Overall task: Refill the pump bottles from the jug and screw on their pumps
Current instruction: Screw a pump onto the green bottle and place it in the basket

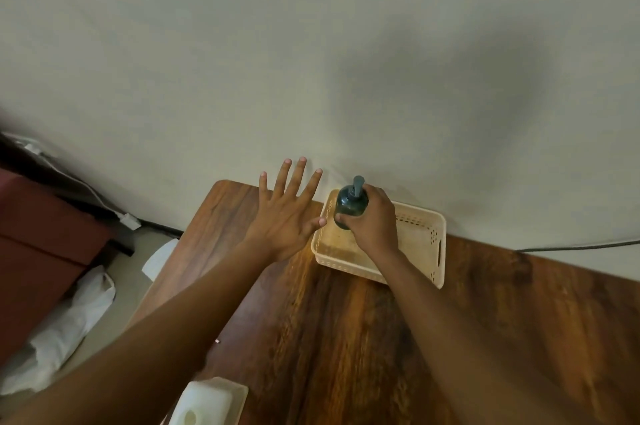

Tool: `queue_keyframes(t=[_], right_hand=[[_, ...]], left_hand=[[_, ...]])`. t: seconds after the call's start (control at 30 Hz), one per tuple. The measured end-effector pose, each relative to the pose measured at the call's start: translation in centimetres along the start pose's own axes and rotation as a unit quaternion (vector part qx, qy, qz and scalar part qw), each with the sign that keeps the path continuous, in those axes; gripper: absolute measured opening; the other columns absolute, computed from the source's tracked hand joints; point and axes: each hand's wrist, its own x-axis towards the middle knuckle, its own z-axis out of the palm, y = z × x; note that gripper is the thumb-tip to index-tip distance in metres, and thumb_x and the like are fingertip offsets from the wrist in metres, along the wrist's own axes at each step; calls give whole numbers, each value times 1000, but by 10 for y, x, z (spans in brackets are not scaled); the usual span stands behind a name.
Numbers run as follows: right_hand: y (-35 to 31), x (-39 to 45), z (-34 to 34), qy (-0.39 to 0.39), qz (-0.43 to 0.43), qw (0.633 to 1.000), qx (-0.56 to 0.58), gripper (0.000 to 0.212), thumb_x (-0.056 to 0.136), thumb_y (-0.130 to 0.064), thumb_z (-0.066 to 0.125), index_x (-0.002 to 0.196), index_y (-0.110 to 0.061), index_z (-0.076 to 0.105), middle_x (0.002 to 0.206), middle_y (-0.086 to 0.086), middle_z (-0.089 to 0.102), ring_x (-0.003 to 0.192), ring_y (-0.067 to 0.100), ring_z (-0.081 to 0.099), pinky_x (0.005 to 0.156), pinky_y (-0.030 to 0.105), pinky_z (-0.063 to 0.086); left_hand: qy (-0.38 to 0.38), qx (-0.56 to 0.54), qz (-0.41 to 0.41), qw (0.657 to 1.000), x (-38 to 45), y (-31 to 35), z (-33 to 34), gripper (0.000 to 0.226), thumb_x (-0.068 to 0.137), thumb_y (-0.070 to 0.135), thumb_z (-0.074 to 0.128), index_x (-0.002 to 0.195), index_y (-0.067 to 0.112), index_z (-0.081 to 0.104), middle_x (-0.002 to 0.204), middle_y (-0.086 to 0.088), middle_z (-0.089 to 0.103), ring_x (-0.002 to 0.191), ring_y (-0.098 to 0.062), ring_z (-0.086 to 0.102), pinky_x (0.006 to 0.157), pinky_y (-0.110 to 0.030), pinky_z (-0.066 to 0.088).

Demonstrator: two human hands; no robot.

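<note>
A dark green pump bottle with its pump head on stands upright at the far left corner of a cream plastic basket. My right hand is wrapped around the bottle's body from the right. My left hand hovers flat over the table just left of the basket, fingers spread, thumb tip close to the basket's rim, holding nothing. A white translucent jug sits at the table's near left edge, partly cut off by the frame.
The wooden table stands against a pale wall. A black cable runs along the wall at right. Left of the table are a dark red seat, white bags and a white plug on the floor.
</note>
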Motion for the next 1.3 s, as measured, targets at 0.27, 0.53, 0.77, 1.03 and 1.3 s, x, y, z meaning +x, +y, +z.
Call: queue_keyframes(t=[0.27, 0.53, 0.77, 1.03, 1.3], right_hand=[[22, 11, 36, 8, 14, 999, -46, 67, 59, -24, 94, 117, -20, 62, 118, -3, 59, 109, 18, 59, 91, 24, 46], [20, 11, 44, 29, 15, 999, -36, 73, 63, -20, 92, 122, -24, 50, 124, -3, 58, 115, 18, 56, 92, 24, 45], [11, 7, 27, -1, 51, 998, -48, 87, 65, -38, 91, 134, -21, 40, 137, 2, 51, 125, 23, 52, 96, 31, 49], [-5, -58, -6, -39, -26, 995, -90, 95, 72, -52, 80, 146, -26, 26, 148, -1, 37, 135, 21, 40, 102, 35, 46], [-17, -155, -17, -134, -97, 971, -175, 104, 77, -64, 70, 153, -31, 7, 161, 1, 19, 147, 22, 23, 112, 37, 33]], left_hand=[[-2, -5, 13, 1000, 4, -10, 25, 86, 96, 78, 7, 165, 31, -12, 173, -5, -22, 158, -30, -25, 123, -65, -13], [-7, -17, 4, 1000, 5, -15, 32, 86, 96, 78, 8, 165, 31, -10, 174, -5, -19, 159, -30, -22, 124, -66, -10], [-9, -33, 2, 999, -16, -15, 19, 87, 96, 79, 14, 165, 32, -10, 174, -3, -19, 160, -27, -22, 124, -67, -8], [-42, -27, -32, 998, -84, -12, -31, 87, 98, 73, 21, 165, 28, -11, 173, -2, -20, 160, -24, -21, 125, -65, -8], [-65, -177, -83, 978, -196, -7, -63, 90, 94, 68, 39, 166, 33, -3, 175, 1, -7, 162, -21, -9, 125, -60, -15]])
